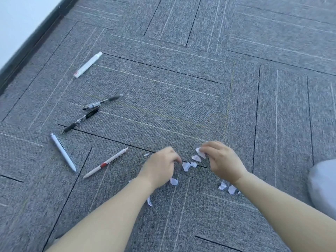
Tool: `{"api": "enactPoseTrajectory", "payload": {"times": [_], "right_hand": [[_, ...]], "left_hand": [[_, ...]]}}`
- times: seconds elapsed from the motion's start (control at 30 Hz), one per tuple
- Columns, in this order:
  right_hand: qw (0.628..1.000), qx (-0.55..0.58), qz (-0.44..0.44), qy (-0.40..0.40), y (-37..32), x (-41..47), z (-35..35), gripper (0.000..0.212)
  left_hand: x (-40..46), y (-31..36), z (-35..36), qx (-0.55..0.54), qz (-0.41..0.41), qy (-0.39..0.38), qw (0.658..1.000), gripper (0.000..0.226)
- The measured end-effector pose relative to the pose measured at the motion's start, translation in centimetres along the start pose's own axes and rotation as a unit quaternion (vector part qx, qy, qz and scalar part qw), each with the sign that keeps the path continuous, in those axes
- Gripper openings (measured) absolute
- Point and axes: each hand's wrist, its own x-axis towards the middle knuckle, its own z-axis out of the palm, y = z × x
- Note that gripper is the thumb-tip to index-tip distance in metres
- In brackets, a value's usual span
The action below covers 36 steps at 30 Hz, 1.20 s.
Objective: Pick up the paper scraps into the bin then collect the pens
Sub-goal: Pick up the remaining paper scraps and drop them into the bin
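Several white paper scraps [186,166] lie on the grey carpet near the bottom middle. My right hand [222,160] pinches a scrap [201,152] at its fingertips. My left hand [161,166] is curled down on the carpet beside the scraps; whether it holds one is hidden. More scraps [227,187] lie under my right wrist. To the left lie several pens: a white marker [87,64], two black pens [102,102] [80,121], a white pen [63,152] and a white pen with a red band [105,162]. No bin is in view.
A dark skirting board [27,50] and pale wall run along the top left. A grey rounded shape [323,186], perhaps my knee, sits at the right edge. Carpet tiles stretch on beyond the hands.
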Motion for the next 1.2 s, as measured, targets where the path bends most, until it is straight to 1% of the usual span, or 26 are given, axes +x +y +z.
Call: {"api": "enactPoseTrajectory", "payload": {"times": [0.03, 0.1, 0.17, 0.27, 0.3, 0.37, 0.4, 0.47, 0.57, 0.63, 0.7, 0.77, 0.87, 0.93, 1.0, 1.03, 1.1, 1.13, 1.2], "right_hand": [[1.000, 0.006, 0.024, 0.008, 0.4, 0.0, 0.0, 0.040], [0.997, 0.007, 0.075, 0.006, 0.9, 0.4, 0.1, 0.047], [0.997, 0.004, 0.076, -0.020, 0.5, 0.3, 0.6, 0.047], [0.999, 0.038, 0.012, -0.034, -0.9, -1.1, 1.1, 0.040], [0.998, 0.059, 0.013, -0.022, -1.4, -1.6, 0.9, 0.040], [0.993, 0.095, 0.057, 0.044, -1.4, -2.1, 0.8, 0.039], [0.987, 0.104, 0.091, 0.082, -1.2, -2.4, 0.7, 0.039], [0.975, 0.108, 0.156, 0.120, -0.5, -3.6, 0.7, 0.042], [0.964, 0.110, 0.212, 0.117, 0.3, -6.1, 1.2, 0.048], [0.957, 0.125, 0.239, 0.104, 0.3, -7.2, 1.9, 0.052], [0.957, 0.135, 0.240, 0.096, 0.0, -7.4, 2.5, 0.055], [0.958, 0.148, 0.230, 0.091, -0.8, -7.0, 2.9, 0.056], [0.963, 0.168, 0.198, 0.074, -2.7, -6.3, 3.6, 0.057], [0.964, 0.190, 0.175, 0.056, -4.2, -5.9, 4.0, 0.057], [0.960, 0.225, 0.157, 0.059, -5.3, -5.4, 3.8, 0.056], [0.956, 0.237, 0.157, 0.076, -5.3, -5.2, 3.6, 0.056], [0.953, 0.222, 0.174, 0.111, -4.4, -4.6, 2.8, 0.056], [0.956, 0.202, 0.181, 0.108, -3.7, -4.3, 2.4, 0.057], [0.970, 0.151, 0.182, 0.057, -2.2, -3.8, 2.0, 0.058]], "left_hand": [[-0.5, -0.4, -0.2, -0.004, -0.017, 0.050, 0.999, 0.036], [-1.6, -1.4, -0.5, 0.024, -0.053, 0.142, 0.988, 0.036], [-2.8, -2.4, -0.8, 0.069, -0.083, 0.175, 0.979, 0.041], [-4.8, -3.3, -0.9, 0.117, -0.122, 0.176, 0.970, 0.046], [-5.6, -3.4, -0.7, 0.123, -0.135, 0.181, 0.967, 0.045], [-7.5, -3.4, -0.2, 0.125, -0.164, 0.187, 0.961, 0.046], [-8.5, -3.3, 0.2, 0.123, -0.184, 0.183, 0.958, 0.050], [-10.4, -3.1, 1.2, 0.124, -0.222, 0.162, 0.954, 0.069], [-11.7, -2.6, 2.7, 0.167, -0.246, 0.113, 0.948, 0.101], [-11.6, -2.4, 3.4, 0.200, -0.237, 0.094, 0.946, 0.108], [-11.1, -2.5, 3.7, 0.217, -0.208, 0.088, 0.950, 0.100], [-10.6, -2.6, 3.9, 0.217, -0.158, 0.101, 0.958, 0.080], [-9.4, -3.1, 4.1, 0.188, -0.097, 0.125, 0.969, 0.053], [-8.3, -2.8, 4.0, 0.154, -0.053, 0.119, 0.979, 0.047], [-7.1, -2.3, 3.8, 0.122, -0.023, 0.106, 0.987, 0.044], [-6.6, -2.0, 3.6, 0.108, -0.026, 0.109, 0.988, 0.043], [-5.7, -1.7, 3.0, 0.109, -0.062, 0.149, 0.981, 0.049], [-5.2, -1.7, 2.7, 0.127, -0.086, 0.173, 0.973, 0.054], [-4.3, -1.9, 2.0, 0.157, -0.130, 0.192, 0.960, 0.060]]}}
